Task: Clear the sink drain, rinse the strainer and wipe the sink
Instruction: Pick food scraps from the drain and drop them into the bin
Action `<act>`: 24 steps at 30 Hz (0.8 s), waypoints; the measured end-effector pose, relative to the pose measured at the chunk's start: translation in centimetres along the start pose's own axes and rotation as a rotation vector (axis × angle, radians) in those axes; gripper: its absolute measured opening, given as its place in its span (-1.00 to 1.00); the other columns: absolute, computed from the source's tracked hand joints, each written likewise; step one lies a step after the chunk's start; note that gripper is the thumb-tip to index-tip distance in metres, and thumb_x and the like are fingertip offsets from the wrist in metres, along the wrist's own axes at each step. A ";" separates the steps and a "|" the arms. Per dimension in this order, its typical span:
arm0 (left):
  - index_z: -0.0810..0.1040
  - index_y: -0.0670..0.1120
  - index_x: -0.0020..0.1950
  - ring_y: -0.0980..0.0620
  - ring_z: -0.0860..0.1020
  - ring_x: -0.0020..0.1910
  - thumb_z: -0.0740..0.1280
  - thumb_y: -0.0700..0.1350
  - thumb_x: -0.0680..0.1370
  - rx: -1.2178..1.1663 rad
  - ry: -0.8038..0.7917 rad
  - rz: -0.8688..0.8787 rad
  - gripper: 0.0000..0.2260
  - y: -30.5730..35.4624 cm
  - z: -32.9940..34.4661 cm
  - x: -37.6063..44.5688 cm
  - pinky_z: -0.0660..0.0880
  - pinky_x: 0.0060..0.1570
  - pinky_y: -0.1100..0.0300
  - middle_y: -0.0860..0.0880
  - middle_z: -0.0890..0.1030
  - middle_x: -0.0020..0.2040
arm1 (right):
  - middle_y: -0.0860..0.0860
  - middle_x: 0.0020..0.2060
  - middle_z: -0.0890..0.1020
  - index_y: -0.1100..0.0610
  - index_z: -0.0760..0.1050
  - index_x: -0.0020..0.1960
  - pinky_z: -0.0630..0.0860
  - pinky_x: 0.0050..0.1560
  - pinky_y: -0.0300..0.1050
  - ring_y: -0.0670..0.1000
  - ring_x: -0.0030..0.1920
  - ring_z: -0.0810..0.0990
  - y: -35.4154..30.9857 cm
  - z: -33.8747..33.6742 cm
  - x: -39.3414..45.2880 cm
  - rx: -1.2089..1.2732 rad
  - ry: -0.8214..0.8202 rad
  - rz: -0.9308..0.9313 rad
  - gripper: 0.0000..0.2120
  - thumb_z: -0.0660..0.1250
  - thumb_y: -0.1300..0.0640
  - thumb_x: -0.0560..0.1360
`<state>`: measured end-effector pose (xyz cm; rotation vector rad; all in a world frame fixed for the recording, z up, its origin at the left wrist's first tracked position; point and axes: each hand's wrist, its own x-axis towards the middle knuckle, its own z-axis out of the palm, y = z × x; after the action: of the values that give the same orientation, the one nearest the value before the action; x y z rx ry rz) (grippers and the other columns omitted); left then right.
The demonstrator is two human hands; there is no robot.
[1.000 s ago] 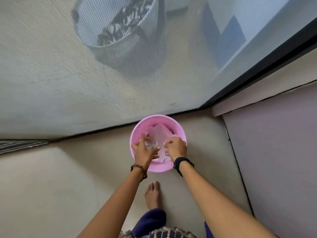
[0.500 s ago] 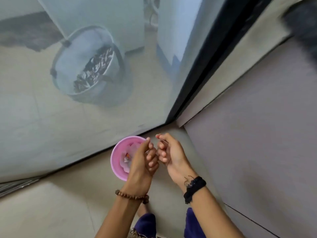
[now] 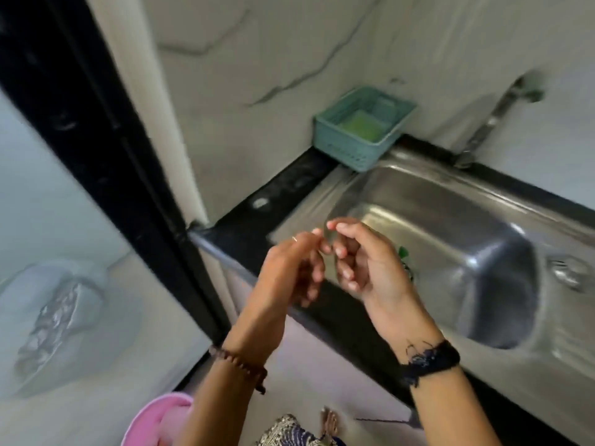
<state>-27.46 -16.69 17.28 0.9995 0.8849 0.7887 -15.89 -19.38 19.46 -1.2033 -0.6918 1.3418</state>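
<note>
**Back at the sink, hands empty, rinsing and wiping still to come**

Both hands hover over the near-left corner of the stainless steel sink (image 3: 434,239). The left hand (image 3: 294,265) and the right hand (image 3: 363,262) have their fingers loosely curled, tips almost meeting, and I see nothing held in either. The round metal drain fitting (image 3: 568,273) sits at the far right of the sink; blur keeps me from telling whether a strainer is seated in it. Something small and green (image 3: 404,255) lies in the sink just behind the right hand. My guess is that waste has gone to the pink plastic bin (image 3: 151,420) on the floor, left of the sink, while rinsing and wiping look undone: no water runs from the steel tap (image 3: 489,123) behind the sink. A teal plastic basket (image 3: 360,130) holding a yellow-green sponge (image 3: 360,127) stands on the black worktop (image 3: 257,220) at the sink's back-left corner, within reach. Nothing blocks the sink.
</note>
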 end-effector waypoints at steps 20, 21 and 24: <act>0.58 -0.16 0.09 -0.14 0.58 0.08 0.32 -0.16 0.48 1.118 -0.098 -0.398 -0.79 -17.1 17.5 24.3 0.54 0.08 0.09 -0.18 0.60 0.11 | 0.14 0.01 0.64 0.18 0.52 0.10 0.51 -0.02 -0.02 0.16 -0.01 0.60 7.5 -31.0 16.4 -1.169 0.203 0.404 -0.77 0.15 0.14 0.56; 0.55 -0.13 0.12 -0.13 0.56 0.10 0.34 -0.13 0.47 1.197 -0.138 -0.403 -0.76 -18.0 17.5 24.7 0.53 0.09 0.10 -0.17 0.57 0.15 | 0.14 0.02 0.63 0.16 0.49 0.13 0.49 -0.04 -0.04 0.16 -0.01 0.60 8.4 -31.2 17.0 -1.253 0.190 0.359 -0.78 0.13 0.15 0.57; 0.49 -0.14 0.19 -0.18 0.52 0.15 0.37 -0.12 0.45 1.414 -0.223 -0.426 -0.68 -20.2 17.2 25.6 0.50 0.11 0.04 -0.19 0.48 0.22 | 0.14 0.02 0.63 0.13 0.42 0.22 0.46 -0.11 -0.07 0.18 -0.01 0.60 10.4 -31.5 18.5 -1.503 0.154 0.238 -0.75 0.10 0.19 0.58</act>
<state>1.85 -7.49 -3.13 1.9471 1.3952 -0.4668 12.71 -11.35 -4.24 -2.5688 -1.5701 0.7363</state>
